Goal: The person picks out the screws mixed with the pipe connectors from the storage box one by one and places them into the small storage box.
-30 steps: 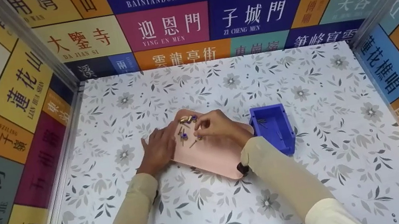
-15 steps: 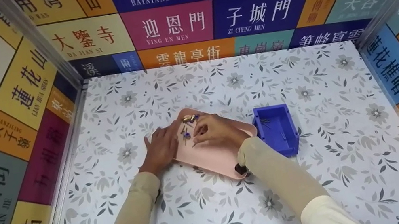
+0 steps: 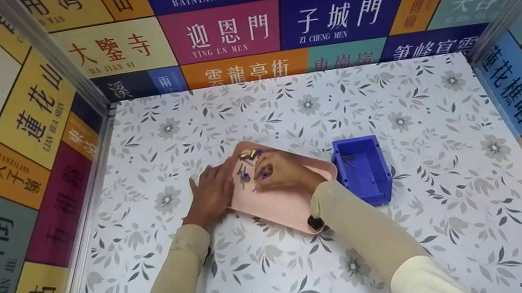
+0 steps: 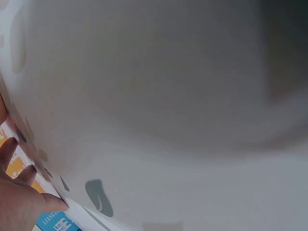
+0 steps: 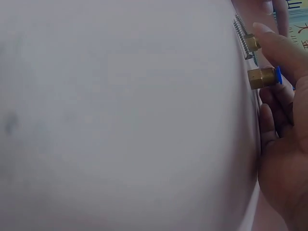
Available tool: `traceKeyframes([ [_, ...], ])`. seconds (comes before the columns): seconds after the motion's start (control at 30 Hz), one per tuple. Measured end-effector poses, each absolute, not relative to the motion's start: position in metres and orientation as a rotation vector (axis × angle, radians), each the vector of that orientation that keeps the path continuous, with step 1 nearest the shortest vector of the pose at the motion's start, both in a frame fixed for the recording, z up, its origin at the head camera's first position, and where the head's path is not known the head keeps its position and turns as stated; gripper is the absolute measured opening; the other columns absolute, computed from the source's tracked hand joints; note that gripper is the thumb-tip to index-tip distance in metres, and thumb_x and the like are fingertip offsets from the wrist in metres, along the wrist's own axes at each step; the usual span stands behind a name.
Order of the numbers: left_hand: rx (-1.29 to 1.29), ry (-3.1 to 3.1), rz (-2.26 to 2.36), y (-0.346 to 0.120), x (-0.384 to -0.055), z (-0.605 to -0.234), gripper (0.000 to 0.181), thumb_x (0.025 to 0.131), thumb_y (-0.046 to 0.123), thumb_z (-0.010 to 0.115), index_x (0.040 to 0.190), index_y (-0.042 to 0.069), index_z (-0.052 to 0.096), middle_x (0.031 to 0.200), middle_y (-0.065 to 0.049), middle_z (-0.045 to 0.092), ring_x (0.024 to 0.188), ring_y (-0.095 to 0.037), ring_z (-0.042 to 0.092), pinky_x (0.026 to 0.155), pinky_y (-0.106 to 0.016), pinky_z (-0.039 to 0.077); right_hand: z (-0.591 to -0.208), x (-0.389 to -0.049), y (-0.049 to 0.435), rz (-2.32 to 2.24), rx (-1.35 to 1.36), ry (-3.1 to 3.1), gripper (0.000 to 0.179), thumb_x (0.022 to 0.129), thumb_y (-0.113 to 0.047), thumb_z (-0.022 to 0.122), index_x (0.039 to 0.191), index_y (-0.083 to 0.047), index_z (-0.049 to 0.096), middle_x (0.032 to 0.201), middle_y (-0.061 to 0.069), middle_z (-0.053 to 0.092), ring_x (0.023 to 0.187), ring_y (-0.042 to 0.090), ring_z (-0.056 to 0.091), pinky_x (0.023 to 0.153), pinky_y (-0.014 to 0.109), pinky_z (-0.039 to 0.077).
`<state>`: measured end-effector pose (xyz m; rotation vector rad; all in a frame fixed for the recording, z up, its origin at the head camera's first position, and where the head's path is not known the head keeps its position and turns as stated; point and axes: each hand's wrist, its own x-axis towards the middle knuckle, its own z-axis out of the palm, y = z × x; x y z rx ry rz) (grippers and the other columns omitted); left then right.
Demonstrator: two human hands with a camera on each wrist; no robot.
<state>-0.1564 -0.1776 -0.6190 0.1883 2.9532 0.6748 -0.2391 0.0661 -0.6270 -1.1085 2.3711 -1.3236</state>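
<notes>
My left hand [image 3: 210, 193] rests with extended fingers along the left edge of a pink tray [image 3: 277, 205]. Its fingers [image 4: 29, 175] also show at the lower left of the left wrist view. Over the tray my right hand [image 3: 284, 172] has its thumb and fingers curled together at a screw whose end just shows below the fingertips; the rest is hidden. A brass fitting with a blue ring [image 5: 262, 78] lies under the thumb in the right wrist view. Silver screws [image 5: 242, 37] and another brass fitting [image 5: 252, 42] lie by the thumb tip. More brass fittings [image 3: 249, 154] sit at the tray's far corner.
A blue plastic bin [image 3: 364, 168] with several screws inside stands just right of the tray. The table [image 3: 184, 289] has a leaf-and-flower cover. Panels with printed signs [image 3: 219, 30] enclose its back and both sides.
The right hand has lowered onto the screw lying apart on the tray and curled its fingers there. The left hand stays on the tray edge. The head view has shifted slightly.
</notes>
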Motion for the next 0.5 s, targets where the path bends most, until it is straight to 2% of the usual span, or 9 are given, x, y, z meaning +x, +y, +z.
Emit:
traceKeyframes([
  [0.23,0.16,2.958,0.684,-0.1764,-0.1569,-0.6209,0.054,0.111,0.047,0.028,0.163,0.041,0.018,0.157,-0.004,0.045,0.152,-0.037,0.03,0.116,-0.079,0.008,-0.6314,-0.2406,0.0658,-1.292,-1.185,2.401,0.025,0.071,-0.024,0.095,0.086,-0.01,0.082,0.101,0.004,0.073,0.105,0.021,0.063,0.104,0.032,0.045],
  [0.5,0.167,2.958,0.672,-0.1763,-0.1565,-0.6198,0.054,0.111,0.046,0.028,0.163,0.041,0.019,0.157,-0.004,0.046,0.152,-0.037,0.03,0.116,-0.079,0.009,-0.6322,-0.2389,0.0652,-1.302,-1.242,2.395,0.016,0.074,-0.015,0.093,0.081,-0.007,0.082,0.098,0.009,0.072,0.102,0.026,0.063,0.102,0.036,0.045],
])
